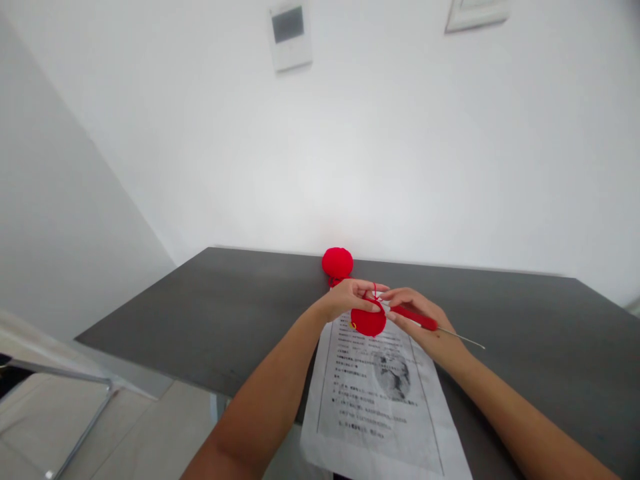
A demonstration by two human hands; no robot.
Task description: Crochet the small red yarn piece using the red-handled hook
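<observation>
Dark grey table [200, 320] set against a white wall [350, 153], which carries a small panel [290, 35] and a white frame [477, 13]; pale floor at lower left. A printed instruction sheet [380, 400] overhangs the table's near edge. A red yarn ball [337, 262] rests at the far edge, touching the wall line. Left hand [350, 297], fingers closed, pinches the upper rim of a round red crochet piece [369, 321], held above the sheet's far end; a small yellow marker sits on the piece's left rim. Right hand [417, 319] grips a red-handled crochet hook [420, 319], its metal shaft projecting toward the right, its tip at the piece's rim. No containers visible.
</observation>
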